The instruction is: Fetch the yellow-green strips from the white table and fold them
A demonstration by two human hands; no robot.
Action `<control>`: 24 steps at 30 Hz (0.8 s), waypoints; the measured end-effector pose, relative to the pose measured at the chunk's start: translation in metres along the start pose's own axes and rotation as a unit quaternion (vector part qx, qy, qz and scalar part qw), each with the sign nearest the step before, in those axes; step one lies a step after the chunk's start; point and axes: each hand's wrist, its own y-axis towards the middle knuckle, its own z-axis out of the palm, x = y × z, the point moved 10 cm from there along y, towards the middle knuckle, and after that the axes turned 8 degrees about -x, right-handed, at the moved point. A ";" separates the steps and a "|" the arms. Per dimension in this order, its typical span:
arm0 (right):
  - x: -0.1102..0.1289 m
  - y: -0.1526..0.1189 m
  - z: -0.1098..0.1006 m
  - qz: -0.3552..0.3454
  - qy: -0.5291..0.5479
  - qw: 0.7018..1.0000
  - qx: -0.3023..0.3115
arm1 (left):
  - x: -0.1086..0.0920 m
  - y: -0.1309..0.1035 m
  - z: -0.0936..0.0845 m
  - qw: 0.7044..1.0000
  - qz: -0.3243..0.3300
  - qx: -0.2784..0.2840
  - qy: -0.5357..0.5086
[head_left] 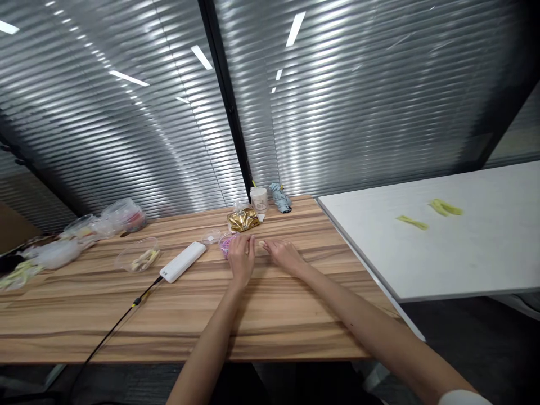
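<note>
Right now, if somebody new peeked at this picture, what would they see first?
First, two bare arms reaching out across the wooden table, the left hand and right hand close together near its far side. The left hand rests by a small clear cup with something pink inside, and a shiny gold packet lies just beyond. A white power bank with a black cable lies to the left.

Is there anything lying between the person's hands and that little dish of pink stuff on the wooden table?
Nothing visible does. The left hand already rests against the near side of the small dish of pink bits, and the right hand lies just beside it on bare wood. The white power bank sits off to the left.
</note>
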 end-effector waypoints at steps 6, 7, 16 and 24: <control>0.000 -0.001 -0.006 0.004 -0.012 1.000 0.007 | 0.034 0.013 -0.022 0.968 -0.043 -0.036 0.245; 0.000 -0.001 -0.005 0.004 -0.013 1.000 0.010 | 0.038 0.013 -0.019 0.964 -0.040 -0.023 0.262; 0.001 -0.001 -0.004 0.005 -0.007 1.000 0.030 | 0.043 0.004 0.001 0.961 -0.005 0.050 0.272; 0.000 -0.001 -0.002 0.008 -0.012 0.999 0.050 | 0.044 0.002 0.004 0.970 -0.001 0.042 0.238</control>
